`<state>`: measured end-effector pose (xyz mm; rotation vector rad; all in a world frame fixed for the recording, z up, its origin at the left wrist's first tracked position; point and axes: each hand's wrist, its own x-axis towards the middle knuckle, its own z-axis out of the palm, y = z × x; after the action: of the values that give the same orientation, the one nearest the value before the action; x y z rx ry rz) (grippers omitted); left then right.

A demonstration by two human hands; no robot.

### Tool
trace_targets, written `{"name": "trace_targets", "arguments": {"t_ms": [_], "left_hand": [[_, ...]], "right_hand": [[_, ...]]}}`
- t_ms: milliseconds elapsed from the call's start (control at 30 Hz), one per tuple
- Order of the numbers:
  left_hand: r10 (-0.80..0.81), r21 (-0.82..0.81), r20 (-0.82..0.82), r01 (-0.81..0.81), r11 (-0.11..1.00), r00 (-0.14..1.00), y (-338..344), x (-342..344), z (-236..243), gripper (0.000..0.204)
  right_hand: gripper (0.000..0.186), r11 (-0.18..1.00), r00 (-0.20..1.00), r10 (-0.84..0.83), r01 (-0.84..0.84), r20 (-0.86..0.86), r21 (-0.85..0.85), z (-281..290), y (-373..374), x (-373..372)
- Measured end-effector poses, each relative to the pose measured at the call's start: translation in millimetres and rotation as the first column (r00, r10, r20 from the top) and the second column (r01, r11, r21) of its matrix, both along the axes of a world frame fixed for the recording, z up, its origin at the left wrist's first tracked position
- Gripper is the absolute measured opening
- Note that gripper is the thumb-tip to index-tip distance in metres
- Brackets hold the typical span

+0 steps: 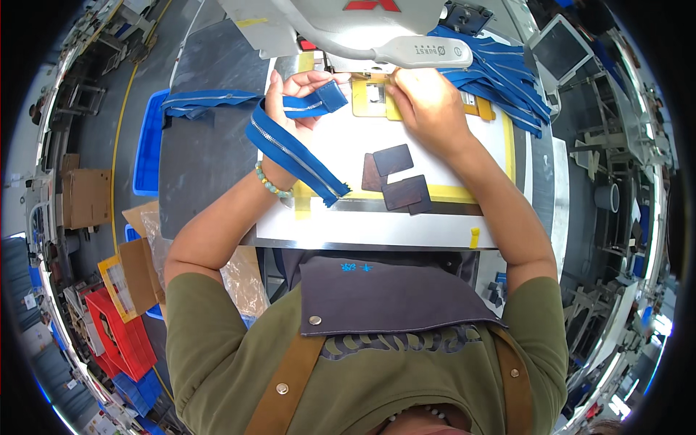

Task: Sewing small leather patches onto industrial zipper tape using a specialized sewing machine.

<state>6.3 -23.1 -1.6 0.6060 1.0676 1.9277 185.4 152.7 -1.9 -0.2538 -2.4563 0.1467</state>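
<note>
My left hand (275, 101) holds a blue zipper strip (290, 152) with a small blue square patch (330, 97) at its end; the strip drapes over the hand, and its free end hangs down toward me. My right hand (428, 105) is closed at a yellow plate (366, 105) under the sewing machine head (322, 18); I cannot make out what, if anything, is in its fingers. Several dark rectangular patches (406, 190) lie on the white work surface (326, 228) below my hands. A light bar (420, 52) juts out above my fingers.
More blue zipper strips (507, 80) are heaped at the right back; another (196, 101) lies at the left. A screen (562, 47) stands at the far right. Blue bins (146, 152), cardboard boxes (85, 199) and red crates (119, 333) sit left of the table.
</note>
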Motion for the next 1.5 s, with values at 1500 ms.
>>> {"name": "trace_targets", "arguments": {"t_ms": [1500], "left_hand": [[0.259, 0.211, -0.955, -0.286, 0.935, 0.144, -37.1, -77.1, 12.7, 0.017]], "right_hand": [[0.033, 0.878, 0.897, 0.302, -0.130, 0.322, -0.461, 21.6, -24.3, 73.7]]}}
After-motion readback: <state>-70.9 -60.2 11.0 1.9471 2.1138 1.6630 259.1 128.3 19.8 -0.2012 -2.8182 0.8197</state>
